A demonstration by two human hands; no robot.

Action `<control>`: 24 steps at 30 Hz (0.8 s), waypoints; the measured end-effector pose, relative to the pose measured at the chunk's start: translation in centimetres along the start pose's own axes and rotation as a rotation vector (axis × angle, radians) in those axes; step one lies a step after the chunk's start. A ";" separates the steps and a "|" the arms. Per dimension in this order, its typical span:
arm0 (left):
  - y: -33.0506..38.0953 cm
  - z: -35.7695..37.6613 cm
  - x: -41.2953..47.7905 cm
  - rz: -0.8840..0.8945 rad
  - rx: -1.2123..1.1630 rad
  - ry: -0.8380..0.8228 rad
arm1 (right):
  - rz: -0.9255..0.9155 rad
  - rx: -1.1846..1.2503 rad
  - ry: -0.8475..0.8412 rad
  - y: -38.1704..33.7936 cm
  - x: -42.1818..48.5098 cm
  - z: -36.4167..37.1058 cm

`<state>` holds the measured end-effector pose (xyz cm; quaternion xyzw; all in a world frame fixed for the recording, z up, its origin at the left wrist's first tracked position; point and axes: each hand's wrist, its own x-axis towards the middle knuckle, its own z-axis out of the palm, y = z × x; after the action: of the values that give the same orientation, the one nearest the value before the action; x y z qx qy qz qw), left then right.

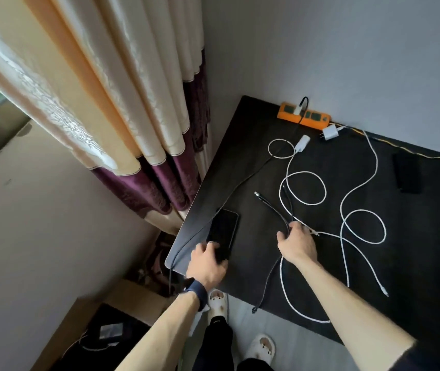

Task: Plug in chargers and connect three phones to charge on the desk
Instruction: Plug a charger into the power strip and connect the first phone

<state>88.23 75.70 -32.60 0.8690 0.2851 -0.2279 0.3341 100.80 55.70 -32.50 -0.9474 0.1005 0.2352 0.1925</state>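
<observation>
A black phone (225, 226) lies face up near the left corner of the dark desk (261, 167); my left hand (208, 263) grips its near end. My right hand (297, 241) is closed on a bundle of cables: a black cable (272, 207) whose plug points away, and white cables (307, 188) that loop over the desk. An orange power strip (304, 116) sits against the wall with one charger plugged in. Two white chargers (302, 143) (331, 132) lie unplugged in front of it. A second dark phone (408, 174) lies at the far right.
A thin dark cable (240, 186) runs from the power strip past the phone and off the desk's left edge. Curtains (133, 103) hang left of the desk. Cardboard boxes (133, 298) stand on the floor below. My slippered feet (261, 346) are by the desk's front edge.
</observation>
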 end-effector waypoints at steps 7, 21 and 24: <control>2.9 0.2 6.5 0.066 0.258 0.088 | 0.237 0.021 0.115 -3.7 5.9 0.2; 4.1 0.4 9.2 0.051 0.317 0.004 | 0.054 0.032 0.170 -0.9 7.4 0.5; 4.0 0.3 9.0 0.057 0.337 0.005 | -0.018 0.018 0.202 -1.7 7.6 0.7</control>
<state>97.33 76.06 -36.29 0.9210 0.2190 -0.2609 0.1891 107.61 56.81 -36.25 -0.9654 0.1132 0.1359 0.1918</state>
